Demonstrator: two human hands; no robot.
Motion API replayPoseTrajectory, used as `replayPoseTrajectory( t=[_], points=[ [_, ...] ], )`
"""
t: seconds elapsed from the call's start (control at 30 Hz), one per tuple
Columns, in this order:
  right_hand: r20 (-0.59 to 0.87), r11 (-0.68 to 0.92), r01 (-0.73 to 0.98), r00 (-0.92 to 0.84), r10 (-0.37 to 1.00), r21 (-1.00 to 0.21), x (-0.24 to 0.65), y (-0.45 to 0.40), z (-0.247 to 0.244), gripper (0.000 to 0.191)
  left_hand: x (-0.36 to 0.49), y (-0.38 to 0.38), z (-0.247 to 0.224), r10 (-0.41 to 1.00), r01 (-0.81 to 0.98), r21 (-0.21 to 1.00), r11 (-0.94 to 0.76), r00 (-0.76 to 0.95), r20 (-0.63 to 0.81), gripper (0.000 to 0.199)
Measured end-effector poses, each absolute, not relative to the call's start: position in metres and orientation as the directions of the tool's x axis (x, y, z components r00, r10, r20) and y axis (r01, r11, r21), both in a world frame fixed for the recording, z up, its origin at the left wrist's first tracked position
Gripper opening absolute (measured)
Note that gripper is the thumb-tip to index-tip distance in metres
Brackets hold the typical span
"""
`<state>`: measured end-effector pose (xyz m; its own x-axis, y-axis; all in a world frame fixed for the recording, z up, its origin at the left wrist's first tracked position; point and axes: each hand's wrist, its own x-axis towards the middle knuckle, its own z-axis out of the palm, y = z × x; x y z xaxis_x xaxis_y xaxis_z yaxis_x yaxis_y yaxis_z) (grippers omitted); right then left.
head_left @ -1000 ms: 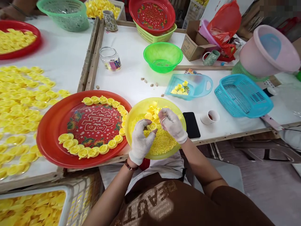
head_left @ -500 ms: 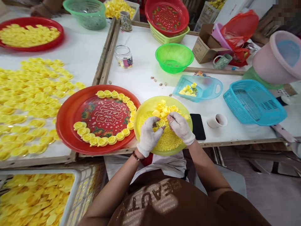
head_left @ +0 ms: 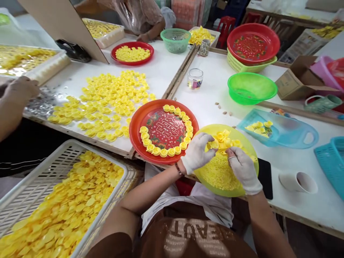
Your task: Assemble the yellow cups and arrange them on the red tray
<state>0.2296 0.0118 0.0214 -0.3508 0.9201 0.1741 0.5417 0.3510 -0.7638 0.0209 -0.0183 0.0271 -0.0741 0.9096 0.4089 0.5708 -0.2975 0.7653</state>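
A: Head camera, what did we have?

B: A left hand (head_left: 197, 153) in a white knit glove, reaching over a yellow plastic basin (head_left: 243, 138), its fingers (head_left: 205, 143) drawn narrow on a small yellow cap (head_left: 214, 144).

A: And the right hand?

B: The right hand (head_left: 244, 170), gloved too, was close by, just to the right of that cap. Its fingers (head_left: 233, 153) were curled narrow, but whether they held anything, I couldn't tell.

A: So which hand was nearer?

B: The left, touching the cap. The cap looked round, with no long axis that I could read.

A: What lay beneath them?

B: A loose heap of yellow caps (head_left: 224, 139) sat in the basin, beside a bed of fine yellow granules (head_left: 220, 175).

A: And around the basin?

B: On the white bench (head_left: 206, 86), a red tray (head_left: 135, 120) lay to the left, carrying a ring of yellow caps (head_left: 172, 152) set along its inner edge. Lower left, a white plastic crate (head_left: 104, 154) was heaped with yellow pieces, and a co-worker's hand (head_left: 20, 91) showed at the far left.
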Motion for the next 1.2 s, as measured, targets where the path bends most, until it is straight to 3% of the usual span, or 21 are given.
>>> replayPoseTrajectory(
  t=[0.13,0.23,0.37,0.53,0.63,0.7,0.77,0.83,0.93,1.07,1.2],
  points=[
    [0.164,0.309,0.582,-0.289,0.943,-0.752,0.230,0.005,0.018,0.016,-0.064,-0.008,0.034,0.895,0.699,0.697,-0.161,-0.194,0.402,0.021],
    [0.156,0.304,0.552,-0.300,0.941,-0.777,0.232,0.001,0.011,0.013,-0.140,-0.005,0.032,0.867,0.788,0.600,0.136,-0.388,0.313,0.022],
    [0.170,0.334,0.561,-0.325,0.930,-0.758,0.231,0.001,0.008,0.015,-0.206,-0.009,0.023,0.798,0.767,0.415,0.490,-0.586,0.142,0.029],
    [0.195,0.459,0.617,-0.448,0.873,-0.639,0.222,0.000,0.025,0.022,-0.223,-0.017,0.020,0.798,0.783,0.202,0.589,-0.603,0.010,0.034],
    [0.152,0.452,0.647,-0.465,0.872,-0.614,0.218,-0.002,0.032,0.031,-0.218,-0.012,0.028,0.805,0.802,0.083,0.592,-0.592,-0.027,0.038],
    [0.133,0.430,0.660,-0.452,0.882,-0.615,0.215,-0.005,0.034,0.037,-0.199,-0.003,0.036,0.833,0.833,0.090,0.546,-0.551,0.054,0.038],
    [0.126,0.418,0.655,-0.444,0.887,-0.629,0.211,-0.009,0.033,0.037,-0.160,0.007,0.046,0.895,0.913,0.197,0.356,-0.394,0.210,0.030],
    [0.129,0.407,0.639,-0.436,0.891,-0.653,0.208,-0.013,0.033,0.036,-0.104,0.018,0.053,0.931,0.945,0.326,0.012,-0.129,0.341,0.023],
    [0.140,0.381,0.607,-0.406,0.903,-0.697,0.209,-0.017,0.034,0.035,-0.015,0.036,0.053,0.951,0.861,0.422,-0.285,0.197,0.240,0.015],
    [0.171,0.350,0.529,-0.357,0.918,-0.773,0.216,-0.017,0.035,0.035,0.053,0.052,0.042,0.966,0.885,0.398,-0.242,0.257,0.017,0.014],
    [0.218,0.346,0.356,-0.352,0.910,-0.868,0.220,-0.012,0.029,0.027,0.053,0.042,0.040,0.980,0.892,0.410,-0.191,0.195,0.034,0.012]
  ],
)
